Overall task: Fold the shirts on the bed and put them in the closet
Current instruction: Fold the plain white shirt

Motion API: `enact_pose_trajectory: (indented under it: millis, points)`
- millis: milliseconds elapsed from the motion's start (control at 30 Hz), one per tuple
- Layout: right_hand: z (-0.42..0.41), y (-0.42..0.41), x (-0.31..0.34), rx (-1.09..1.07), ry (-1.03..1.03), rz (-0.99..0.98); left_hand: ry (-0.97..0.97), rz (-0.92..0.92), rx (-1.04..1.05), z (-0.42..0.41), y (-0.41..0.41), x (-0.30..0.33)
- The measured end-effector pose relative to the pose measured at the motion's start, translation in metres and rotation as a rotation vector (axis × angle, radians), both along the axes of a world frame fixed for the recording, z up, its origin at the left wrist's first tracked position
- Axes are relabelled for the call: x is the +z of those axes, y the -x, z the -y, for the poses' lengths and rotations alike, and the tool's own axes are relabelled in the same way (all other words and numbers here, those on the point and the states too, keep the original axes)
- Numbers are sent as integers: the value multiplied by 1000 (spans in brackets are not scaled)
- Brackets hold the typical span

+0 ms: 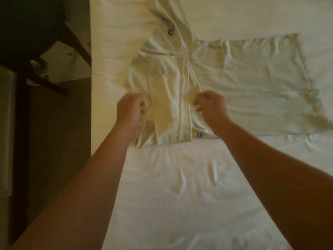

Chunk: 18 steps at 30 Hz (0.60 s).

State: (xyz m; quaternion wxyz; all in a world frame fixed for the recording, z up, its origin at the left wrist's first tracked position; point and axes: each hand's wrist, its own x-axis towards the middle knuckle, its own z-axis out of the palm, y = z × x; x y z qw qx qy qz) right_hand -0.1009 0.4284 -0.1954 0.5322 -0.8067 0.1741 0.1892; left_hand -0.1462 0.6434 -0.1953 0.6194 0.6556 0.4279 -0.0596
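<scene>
A pale cream shirt (pixel 169 98) lies on the white bed (pixel 180 186), partly folded into a narrow strip with a small striped label at its near right corner. My left hand (pixel 130 109) pinches the shirt's left edge with curled fingers. On the other side, my right hand (pixel 209 107) grips the shirt's right edge. A second light shirt (pixel 257 83) lies spread flat to the right, partly under the first. A third pale garment (pixel 171 20) with a dark button lies farther up the bed.
The bed's left edge (pixel 91 87) runs top to bottom. Beyond it are dark carpet and a dark wooden chair or table (pixel 36 42) with slanted legs. Wrinkled bare sheet fills the near part of the bed.
</scene>
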Motion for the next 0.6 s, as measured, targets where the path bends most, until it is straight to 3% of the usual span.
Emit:
enact_pose_trajectory:
  millis: [67, 133, 233, 367, 433, 500, 600]
  points:
    - [-6, 22, -16, 203, 273, 8, -232, -105, -236, 2, 34, -21]
    - [-11, 29, -27, 247, 400, -9, -352, -141, -403, 6, 58, -35]
    - [-21, 22, -34, 363, 547, -92, -443, -86, -464, 10, 68, -47]
    - [-31, 0, -24, 477, 579, -146, -478, -165, -479, 10, 67, -50]
    - [-35, -20, -8, 545, 504, -190, -489, -202, -524, 10, 68, -50]
    - [-45, -47, 12, 497, 283, -308, -501, -216, -535, 8, 68, -51]
    - [-63, -91, 33, 22, -232, -190, -463, -204, -466, 6, 67, -54]
